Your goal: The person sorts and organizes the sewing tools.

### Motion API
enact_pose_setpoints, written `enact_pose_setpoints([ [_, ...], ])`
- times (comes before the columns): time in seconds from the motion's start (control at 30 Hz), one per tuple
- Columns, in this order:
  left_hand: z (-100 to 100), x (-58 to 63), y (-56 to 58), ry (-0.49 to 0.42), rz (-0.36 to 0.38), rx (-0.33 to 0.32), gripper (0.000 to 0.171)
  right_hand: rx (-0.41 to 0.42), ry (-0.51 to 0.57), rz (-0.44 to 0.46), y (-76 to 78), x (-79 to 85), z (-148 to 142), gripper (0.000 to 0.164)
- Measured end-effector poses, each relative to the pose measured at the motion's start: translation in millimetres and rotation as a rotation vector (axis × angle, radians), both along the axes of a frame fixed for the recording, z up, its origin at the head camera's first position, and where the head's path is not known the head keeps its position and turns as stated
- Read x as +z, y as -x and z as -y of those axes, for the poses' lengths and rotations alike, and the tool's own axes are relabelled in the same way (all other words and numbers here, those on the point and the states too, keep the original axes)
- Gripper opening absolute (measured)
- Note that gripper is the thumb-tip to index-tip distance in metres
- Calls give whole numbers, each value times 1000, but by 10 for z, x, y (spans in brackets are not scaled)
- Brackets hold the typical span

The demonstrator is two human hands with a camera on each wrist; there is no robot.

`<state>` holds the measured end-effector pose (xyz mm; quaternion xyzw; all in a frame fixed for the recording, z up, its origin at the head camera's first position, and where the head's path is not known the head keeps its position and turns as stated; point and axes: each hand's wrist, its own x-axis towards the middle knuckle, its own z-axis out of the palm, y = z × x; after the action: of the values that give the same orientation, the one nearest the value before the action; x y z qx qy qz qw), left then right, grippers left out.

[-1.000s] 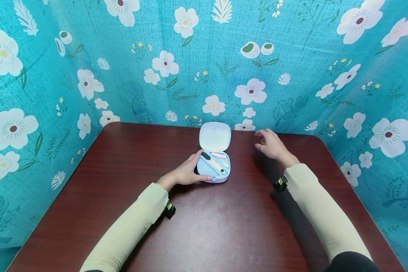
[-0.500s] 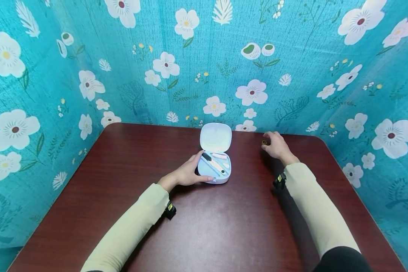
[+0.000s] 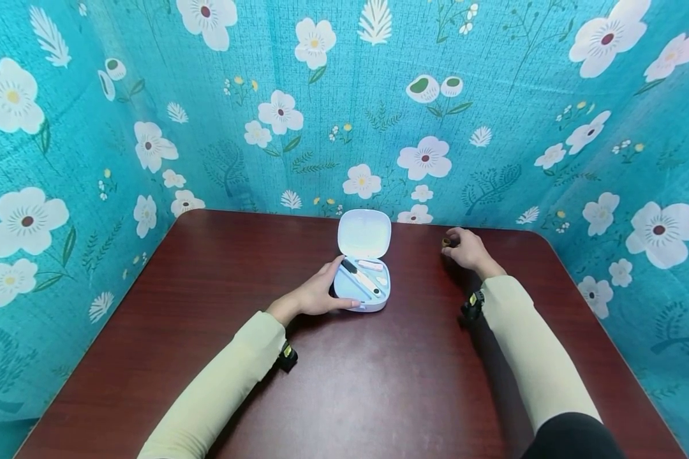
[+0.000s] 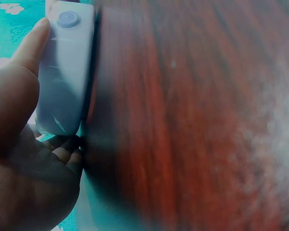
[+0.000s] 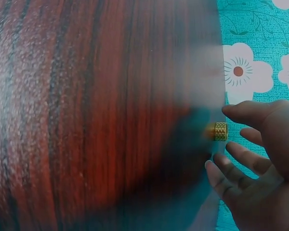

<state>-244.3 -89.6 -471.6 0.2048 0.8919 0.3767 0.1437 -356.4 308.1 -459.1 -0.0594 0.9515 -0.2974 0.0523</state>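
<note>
My left hand (image 3: pixel 316 293) grips the left side of a pale blue and white sewing kit case (image 3: pixel 363 306), its thumb along the front near the round button (image 4: pixel 68 19). The hinged lid (image 3: pixel 364 233) stands up at the back. Inside lie a long white tool with a black end (image 3: pixel 360 276), a pink piece (image 3: pixel 370 265) and a small white piece. At the far right of the table, a gold dimpled thimble (image 5: pixel 221 131) stands on the surface. My right hand (image 3: pixel 469 249) is spread around it, thumb and fingers apart from it in the right wrist view.
A dark red-brown wooden table (image 3: pixel 344 382) lies under both hands. Behind it and along the sides hangs a turquoise flowered cloth (image 3: pixel 321 127), close to the far table edge.
My right hand has shifted slightly right and lowered around the thimble, its fingers now nearer to it. My left hand and the case have stayed in place.
</note>
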Motion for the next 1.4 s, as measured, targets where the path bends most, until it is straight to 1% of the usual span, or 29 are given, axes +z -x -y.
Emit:
enact_pose_setpoints([
  [0.33,0,5,-1,4,-3,-7,119,-32,71,20,-3,-51,16,50],
  [0.53,1,6,-7,-3,0,-7,118,-36,77,7,-3,-58,36,49],
  [0.73,0,1,-1,-1,-7,-7,118,-34,71,-16,-17,-48,69,44],
  [0.97,0,2,-2,-8,-8,-6,118,-30,51,-14,15,-77,96,36],
  [1.17,0,-14,5,-12,2,2,119,-13,29,-17,20,-70,154,33],
  [1.4,-2,-17,20,15,-18,-16,117,32,-3,-84,7,-64,204,23],
])
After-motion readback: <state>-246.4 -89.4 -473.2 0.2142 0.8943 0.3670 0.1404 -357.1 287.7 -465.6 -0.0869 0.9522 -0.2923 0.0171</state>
